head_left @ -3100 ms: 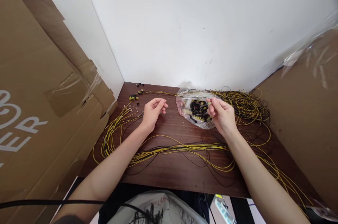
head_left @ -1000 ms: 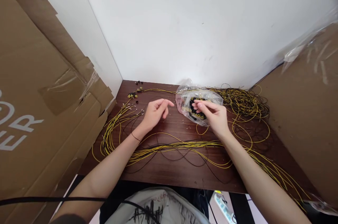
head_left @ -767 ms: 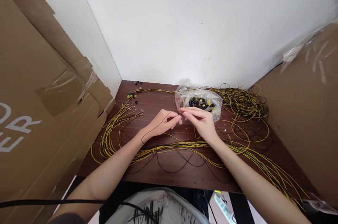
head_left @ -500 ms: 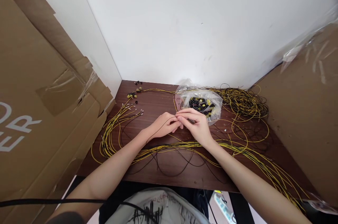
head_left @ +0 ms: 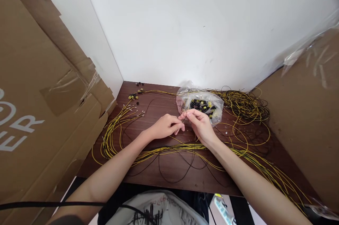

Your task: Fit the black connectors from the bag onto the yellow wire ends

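At the far left, a brown corrugated cardboard box carries large white printed letters; "ER" can be read, with only part of a curved mark above it. A thick black cable crosses in front of the left forearm and might snag a sleeve or elbow.

Next, a bundle of thin yellow and black wires spreads across the dark brown wooden table, its pale ends close to small black and yellow plastic pieces; a sweep of the forearm could scatter those. On the lap, a whitish sheet bears black strokes and small reddish writing, too blurred to read.

The left hand has its fingers curled in and thumb drawn close — I cannot tell whether it grips the thin dark strand between the hands. The right hand pinches that strand between thumb and forefinger. So fine a strand could slip or kink if pulled unevenly.

Just behind, an open clear plastic bag holds more black and yellow pieces; a knuckle could tip it. Right of that, a yellow-and-black wire tangle could knot — loops overlap everywhere.
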The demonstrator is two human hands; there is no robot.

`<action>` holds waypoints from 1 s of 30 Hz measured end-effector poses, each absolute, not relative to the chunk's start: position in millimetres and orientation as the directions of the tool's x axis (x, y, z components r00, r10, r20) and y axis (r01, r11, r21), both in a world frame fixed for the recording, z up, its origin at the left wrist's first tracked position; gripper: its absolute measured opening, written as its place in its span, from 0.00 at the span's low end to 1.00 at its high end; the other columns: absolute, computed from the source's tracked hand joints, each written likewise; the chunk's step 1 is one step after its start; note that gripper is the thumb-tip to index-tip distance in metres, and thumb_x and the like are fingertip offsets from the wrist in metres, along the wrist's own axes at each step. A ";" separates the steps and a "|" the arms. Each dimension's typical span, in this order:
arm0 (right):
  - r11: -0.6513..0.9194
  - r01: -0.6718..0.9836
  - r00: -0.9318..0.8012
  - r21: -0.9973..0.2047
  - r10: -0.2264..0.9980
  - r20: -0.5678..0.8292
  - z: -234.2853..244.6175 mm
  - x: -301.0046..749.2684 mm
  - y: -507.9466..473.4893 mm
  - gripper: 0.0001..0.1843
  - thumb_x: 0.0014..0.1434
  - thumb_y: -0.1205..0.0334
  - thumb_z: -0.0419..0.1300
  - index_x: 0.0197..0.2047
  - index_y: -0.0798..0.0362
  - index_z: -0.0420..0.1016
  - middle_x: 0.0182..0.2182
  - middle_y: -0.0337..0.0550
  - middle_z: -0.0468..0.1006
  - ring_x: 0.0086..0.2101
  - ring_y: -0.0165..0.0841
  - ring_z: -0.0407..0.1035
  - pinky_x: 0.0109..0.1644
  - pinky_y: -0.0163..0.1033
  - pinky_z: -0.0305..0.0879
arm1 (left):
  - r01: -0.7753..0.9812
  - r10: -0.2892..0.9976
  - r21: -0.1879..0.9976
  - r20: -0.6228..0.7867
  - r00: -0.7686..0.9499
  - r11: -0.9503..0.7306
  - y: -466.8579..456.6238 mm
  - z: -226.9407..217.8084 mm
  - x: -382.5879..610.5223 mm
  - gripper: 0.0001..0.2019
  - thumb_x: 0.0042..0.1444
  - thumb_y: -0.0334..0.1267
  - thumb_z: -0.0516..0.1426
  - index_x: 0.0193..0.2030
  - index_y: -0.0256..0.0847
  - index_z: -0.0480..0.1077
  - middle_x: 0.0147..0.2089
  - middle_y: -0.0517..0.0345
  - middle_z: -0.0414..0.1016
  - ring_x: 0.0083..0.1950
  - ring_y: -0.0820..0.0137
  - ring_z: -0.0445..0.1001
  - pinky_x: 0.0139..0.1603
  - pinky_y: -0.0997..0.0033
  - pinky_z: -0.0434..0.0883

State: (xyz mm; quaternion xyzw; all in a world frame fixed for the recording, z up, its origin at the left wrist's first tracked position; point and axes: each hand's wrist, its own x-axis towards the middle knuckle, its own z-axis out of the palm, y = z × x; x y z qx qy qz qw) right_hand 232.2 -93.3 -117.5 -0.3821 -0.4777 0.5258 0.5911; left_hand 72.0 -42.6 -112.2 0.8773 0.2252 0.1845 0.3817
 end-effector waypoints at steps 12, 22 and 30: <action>0.095 -0.724 0.123 -0.683 0.992 0.008 -96.3 257.2 -82.7 0.08 0.52 0.61 0.64 0.34 0.52 0.70 0.20 0.29 0.58 0.21 0.20 0.56 0.26 0.26 0.62 | 0.296 0.471 0.610 0.146 0.870 -0.735 -44.4 -112.8 72.7 0.15 0.61 0.36 0.49 0.31 0.38 0.75 0.22 0.60 0.73 0.32 0.74 0.69 0.37 0.79 0.61; 0.187 -0.766 0.249 -0.615 0.968 -0.015 -91.9 288.6 -79.2 0.06 0.52 0.64 0.64 0.34 0.55 0.71 0.19 0.29 0.56 0.18 0.18 0.51 0.19 0.23 0.54 | 0.268 0.432 0.588 0.156 0.888 -0.763 -48.0 -108.9 70.4 0.14 0.59 0.34 0.50 0.28 0.38 0.75 0.27 0.58 0.76 0.32 0.74 0.69 0.38 0.77 0.62; 0.205 -0.380 0.338 -0.902 0.939 0.071 -102.2 267.1 -82.0 0.12 0.49 0.56 0.66 0.33 0.56 0.75 0.16 0.28 0.52 0.16 0.20 0.43 0.16 0.28 0.41 | 0.220 0.650 0.830 0.207 0.731 -0.512 -47.8 -106.4 71.1 0.13 0.57 0.41 0.54 0.36 0.34 0.75 0.29 0.56 0.74 0.28 0.75 0.67 0.30 0.77 0.62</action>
